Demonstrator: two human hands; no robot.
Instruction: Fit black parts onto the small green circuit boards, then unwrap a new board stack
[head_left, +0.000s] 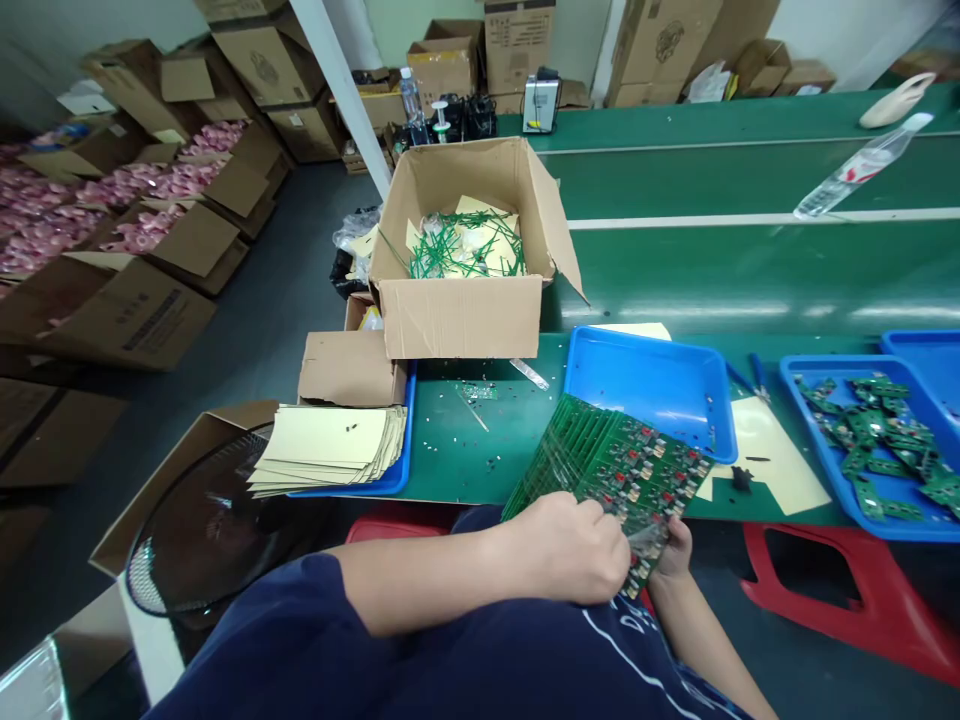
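A large green circuit board panel [611,465] with red and black parts lies tilted over the near edge of the green table [675,280]. My left hand [570,548] is closed on the panel's near edge, fingers curled over it. My right hand [673,548] sits under the panel's near right corner and grips it from below; its fingers are mostly hidden by the board. An empty blue tray [649,385] stands just behind the panel.
An open cardboard box [465,250] holds green strips and yellow sheets. A stack of yellow sheets [330,445] rests on a blue tray at left. Another blue tray [874,440] holds small green boards. A plastic bottle [862,168] lies far right. A red stool [840,580] and a fan [210,530] stand below.
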